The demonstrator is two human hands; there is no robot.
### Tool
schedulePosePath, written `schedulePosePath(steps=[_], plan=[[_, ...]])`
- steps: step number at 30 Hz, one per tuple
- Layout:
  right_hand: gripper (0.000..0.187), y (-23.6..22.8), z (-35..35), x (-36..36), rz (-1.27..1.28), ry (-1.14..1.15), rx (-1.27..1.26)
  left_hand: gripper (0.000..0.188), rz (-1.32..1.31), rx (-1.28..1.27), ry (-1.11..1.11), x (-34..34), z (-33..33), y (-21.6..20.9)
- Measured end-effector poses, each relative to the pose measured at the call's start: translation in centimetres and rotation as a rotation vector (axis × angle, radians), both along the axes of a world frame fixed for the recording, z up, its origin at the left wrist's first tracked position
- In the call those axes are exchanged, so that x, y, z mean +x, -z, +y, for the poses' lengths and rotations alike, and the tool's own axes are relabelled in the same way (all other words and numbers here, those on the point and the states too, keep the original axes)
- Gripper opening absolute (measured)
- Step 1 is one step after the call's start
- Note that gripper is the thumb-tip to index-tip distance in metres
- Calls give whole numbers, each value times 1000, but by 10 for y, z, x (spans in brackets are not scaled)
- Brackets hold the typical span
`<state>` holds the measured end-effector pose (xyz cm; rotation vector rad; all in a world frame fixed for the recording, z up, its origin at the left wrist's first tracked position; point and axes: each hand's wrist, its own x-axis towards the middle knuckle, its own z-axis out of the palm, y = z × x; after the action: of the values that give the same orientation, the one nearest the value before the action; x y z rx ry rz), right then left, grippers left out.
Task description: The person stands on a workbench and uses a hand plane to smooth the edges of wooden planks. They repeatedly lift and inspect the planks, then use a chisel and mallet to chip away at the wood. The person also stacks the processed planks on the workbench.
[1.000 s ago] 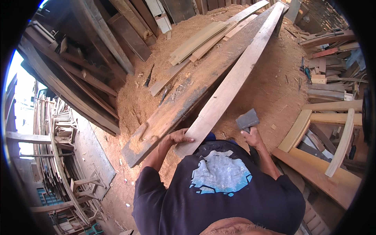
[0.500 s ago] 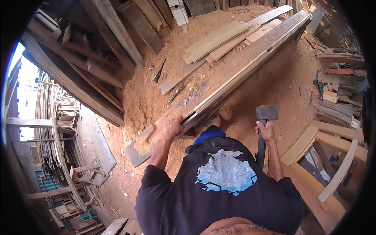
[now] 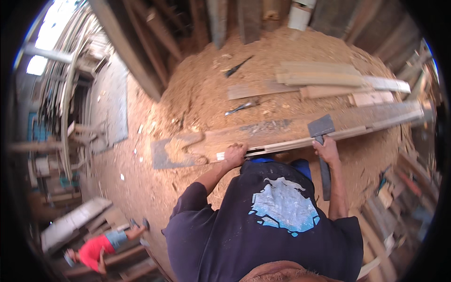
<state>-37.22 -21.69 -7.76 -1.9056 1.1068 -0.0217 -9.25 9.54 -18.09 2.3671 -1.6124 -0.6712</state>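
Note:
My right hand (image 3: 326,149) is wrapped round the upper handle of a dark mallet (image 3: 321,126), just under its block-shaped head; the handle hangs down along my forearm. My left hand (image 3: 235,155) grips the near end of a long, narrow wooden rail (image 3: 300,144) with a dark slot beside my fingers. This rail lies along the near edge of a wide plank (image 3: 216,137) strewn with shavings. A chisel-like tool (image 3: 241,108) with a bright blade rests just beyond the plank, and a dark pointed tool (image 3: 238,66) lies farther off in the sawdust.
Loose boards (image 3: 324,75) are stacked beyond the plank. Tall timbers (image 3: 218,23) lean at the back. Offcuts (image 3: 385,195) pile up at the right. At the lower left, a person in a red shirt (image 3: 93,253) is near stacked lumber (image 3: 70,225).
The view has swung to the left, so the plank now lies nearly level across it. A person in red has come into sight. Both hands keep their holds; the mallet now overlaps the rail.

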Motion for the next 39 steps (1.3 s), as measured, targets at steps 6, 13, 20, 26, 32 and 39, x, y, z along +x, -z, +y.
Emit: schedulePosePath(steps=[6,13,20,26,32,39], plan=[[39,40,-97,116,309,-566,-287,22,-41,65,-104,-1,6,-6],[46,147,-156,188,552,-888,-330,33,-172,53,-352,-28,-4,10],[38,183,-195,169,761,-886,-338,28,-182,140,-333,-27,-20,-6],[38,290,-287,126,193,-132,-153,30,-162,190,-328,-24,-28,-11],[21,311,-342,132,-147,824,747,32,-88,322,-268,-13,-33,-8],[32,301,-380,142,-334,1246,850,43,10,456,-314,-12,-56,-13]])
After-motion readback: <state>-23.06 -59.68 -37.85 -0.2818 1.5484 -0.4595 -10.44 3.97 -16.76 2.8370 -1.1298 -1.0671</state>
